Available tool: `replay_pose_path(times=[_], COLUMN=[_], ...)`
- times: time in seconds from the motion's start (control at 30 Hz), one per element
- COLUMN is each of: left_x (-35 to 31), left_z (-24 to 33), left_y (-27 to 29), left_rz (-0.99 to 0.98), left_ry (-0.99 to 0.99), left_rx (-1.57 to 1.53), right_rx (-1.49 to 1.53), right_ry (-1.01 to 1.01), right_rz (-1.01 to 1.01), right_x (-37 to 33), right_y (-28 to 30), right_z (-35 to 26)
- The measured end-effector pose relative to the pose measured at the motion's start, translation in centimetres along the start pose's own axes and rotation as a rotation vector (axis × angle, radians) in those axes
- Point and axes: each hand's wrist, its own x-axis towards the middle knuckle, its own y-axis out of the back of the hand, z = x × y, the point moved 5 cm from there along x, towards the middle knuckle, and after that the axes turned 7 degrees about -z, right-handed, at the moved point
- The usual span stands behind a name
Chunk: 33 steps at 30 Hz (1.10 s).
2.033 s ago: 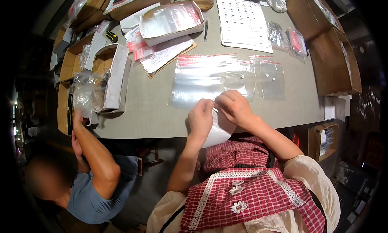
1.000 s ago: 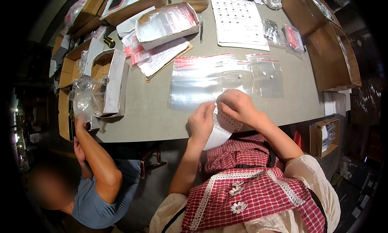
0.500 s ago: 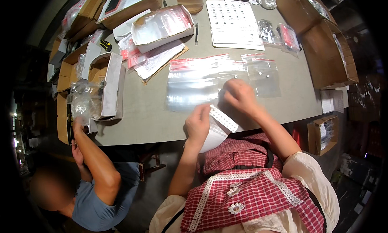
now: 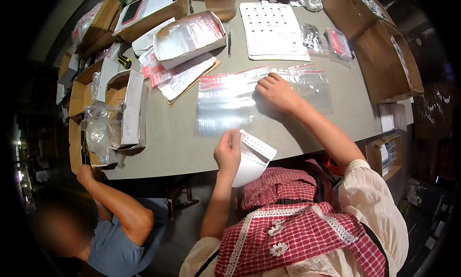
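A white sheet of small round stickers hangs from my left hand, pinched at its upper left corner between closed fingers. The sheet curls down past the table's front edge. Clear zip bags with red-lined tops lie fanned in an overlapping row on the table. Over the middle of that row, near the zip tops, is my right hand, its fingers curled together. Whatever is at its fingertips is hidden. On a bag at the right end of the row sits a small round white sticker.
A white box of bags rests on papers at the far left. Beyond the row are a pen, a printed sheet and small packets. Cardboard boxes flank the right. A co-worker's arm is at the left.
My right hand has moved up and slightly left over the bags, toward their zip tops. My left hand has shifted slightly down and left with the sticker sheet. The co-worker's arm has drawn back.
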Motion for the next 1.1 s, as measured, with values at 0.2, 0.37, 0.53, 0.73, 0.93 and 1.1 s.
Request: replay_pose_path(times=[0.2, 0.37, 0.53, 0.73, 0.93, 1.1], left_x=[-0.4, -0.5, 0.0, -0.2, 0.0, 0.0], left_z=[0.0, 0.5, 1.3, 1.3, 1.4, 1.5], left_y=[0.1, 0.3, 0.0, 0.1, 0.1, 0.2], left_rz=[0.022, 0.027, -0.001, -0.006, 0.004, 0.009], left_ry=[-0.001, -0.007, -0.041, -0.017, -0.037, -0.050], left_rx=[0.002, 0.040, 0.025, -0.012, 0.045, 0.047], right_rx=[0.059, 0.451, 0.528, 0.325, 0.381, 0.850], right_ry=[0.108, -0.426, -0.588, -0.665, -0.534, -0.738], right_rz=[-0.107, -0.115, -0.033, -0.283, -0.300, -0.244], right_x=[-4.1, -6.0, -10.7, -12.9, -14.3, -14.7], right_y=[2.1, 3.3, 0.6, 0.0, 0.8, 1.3], right_z=[-0.5, 8.7, 18.0, 17.7, 19.4, 20.1])
